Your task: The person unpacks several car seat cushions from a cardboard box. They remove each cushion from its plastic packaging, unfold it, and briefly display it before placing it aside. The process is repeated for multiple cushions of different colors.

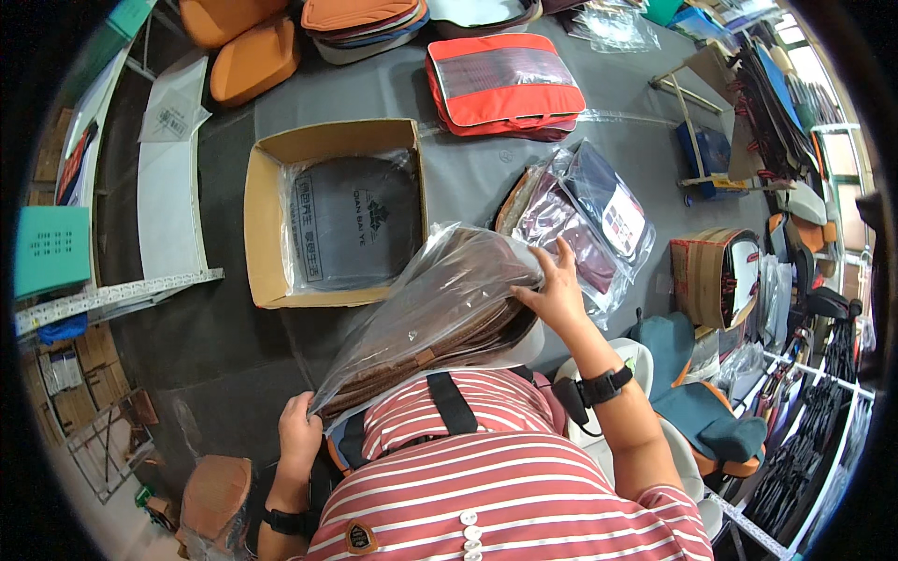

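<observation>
My left hand (301,432) grips the lower left end of a clear plastic bag (416,294) held against my striped front. Inside the bag is a flat brown padded item (421,360), slanting up to the right. My right hand (552,285) grips the bag's upper right end, thumb and fingers on its edge. The bag's top rests near the right front corner of an open cardboard box (257,215), which holds a dark, printed item in clear plastic (365,229). To the right of the box lies a pile of bagged flat items (599,224) in navy and maroon.
A red zipped case (505,103) and orange cushions (253,70) lie beyond the box. A white metal shelf (168,243) stands left. On the right are a metal trolley (692,140), a packed carton (697,276), teal seats (683,411) and crowded racks (832,411).
</observation>
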Demonstrator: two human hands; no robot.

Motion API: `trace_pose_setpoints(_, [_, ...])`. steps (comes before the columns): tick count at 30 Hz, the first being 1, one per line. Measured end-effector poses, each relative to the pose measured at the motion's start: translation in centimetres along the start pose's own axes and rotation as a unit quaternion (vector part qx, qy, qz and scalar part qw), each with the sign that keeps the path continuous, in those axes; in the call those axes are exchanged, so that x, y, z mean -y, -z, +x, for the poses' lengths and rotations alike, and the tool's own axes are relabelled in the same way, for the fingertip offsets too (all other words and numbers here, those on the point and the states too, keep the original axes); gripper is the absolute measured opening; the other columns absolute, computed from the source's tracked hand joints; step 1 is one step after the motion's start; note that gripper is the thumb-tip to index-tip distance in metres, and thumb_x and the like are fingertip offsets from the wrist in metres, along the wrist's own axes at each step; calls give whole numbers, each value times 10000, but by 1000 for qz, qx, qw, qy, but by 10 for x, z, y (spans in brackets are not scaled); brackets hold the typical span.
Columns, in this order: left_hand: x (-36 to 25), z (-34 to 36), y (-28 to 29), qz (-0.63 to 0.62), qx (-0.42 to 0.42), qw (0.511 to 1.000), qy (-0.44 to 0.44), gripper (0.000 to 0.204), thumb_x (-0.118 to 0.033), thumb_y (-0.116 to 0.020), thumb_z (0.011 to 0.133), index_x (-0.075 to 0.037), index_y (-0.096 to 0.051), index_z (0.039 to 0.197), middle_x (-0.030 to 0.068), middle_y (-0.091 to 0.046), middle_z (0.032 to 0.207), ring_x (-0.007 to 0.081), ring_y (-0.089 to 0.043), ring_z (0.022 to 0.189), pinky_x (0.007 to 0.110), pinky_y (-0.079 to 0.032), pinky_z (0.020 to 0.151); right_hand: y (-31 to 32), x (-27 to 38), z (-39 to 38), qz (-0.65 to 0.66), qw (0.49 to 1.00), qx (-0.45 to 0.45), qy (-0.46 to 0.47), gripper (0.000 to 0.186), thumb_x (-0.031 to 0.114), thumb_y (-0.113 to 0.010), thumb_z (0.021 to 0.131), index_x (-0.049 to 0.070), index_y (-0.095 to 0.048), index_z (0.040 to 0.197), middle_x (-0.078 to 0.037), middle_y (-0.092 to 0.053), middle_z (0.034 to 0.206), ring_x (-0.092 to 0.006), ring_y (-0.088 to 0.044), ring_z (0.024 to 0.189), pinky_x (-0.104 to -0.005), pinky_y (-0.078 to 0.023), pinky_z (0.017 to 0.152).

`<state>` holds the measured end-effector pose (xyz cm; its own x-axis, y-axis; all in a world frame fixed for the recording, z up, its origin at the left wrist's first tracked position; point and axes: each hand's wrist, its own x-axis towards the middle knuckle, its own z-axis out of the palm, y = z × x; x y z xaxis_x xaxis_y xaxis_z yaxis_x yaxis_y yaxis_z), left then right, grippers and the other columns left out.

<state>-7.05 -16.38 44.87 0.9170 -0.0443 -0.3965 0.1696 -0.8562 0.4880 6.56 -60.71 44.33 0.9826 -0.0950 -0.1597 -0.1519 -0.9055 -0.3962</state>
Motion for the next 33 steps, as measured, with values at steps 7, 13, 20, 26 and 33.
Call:
trace_pose_setpoints(7, [10,0,-18,-188,177,926,276,437,-80,-603,758,41,-486,1161,153,-650,711,222,-624,531,315,-483,473,-24,-61,6,279,915,138,-256,363,122,-618,745,60,-590,1101,-113,-640,760,-185,-588,526,-312,-461,446])
trace_pose_setpoints(13, [15,7,-52,-189,124,937,265,413,51,-513,732,37,-501,1145,95,-591,638,158,-575,491,273,-450,406,-23,-71,-29,444,836,200,-253,139,37,-515,801,-8,-617,885,-4,-482,560,-116,-402,365,-281,-359,339])
trace_pose_setpoints(20, [-42,39,34,-240,-51,962,118,231,1,-456,835,10,-608,1009,1,-530,661,53,-461,479,219,-384,433,56,-95,-50,695,666,-92,-257,98,21,-474,815,40,-569,830,-7,-468,586,-69,-342,341,-257,-414,321])
trace_pose_setpoints(26, [-155,131,47,-80,-30,987,-137,190,-20,-514,791,18,-613,949,180,-621,867,331,-615,803,344,-475,708,158,-153,1,717,634,-242,-159,95,36,-495,873,66,-585,883,-4,-478,685,-68,-315,421,-253,-371,458])
trace_pose_setpoints(33, [-261,195,-26,-101,-94,935,-328,208,6,-486,802,-48,-587,975,148,-582,861,348,-581,793,388,-471,680,240,-263,-80,727,581,-366,-24,112,91,-471,934,60,-571,892,-25,-586,786,-52,-342,448,-199,-268,382])
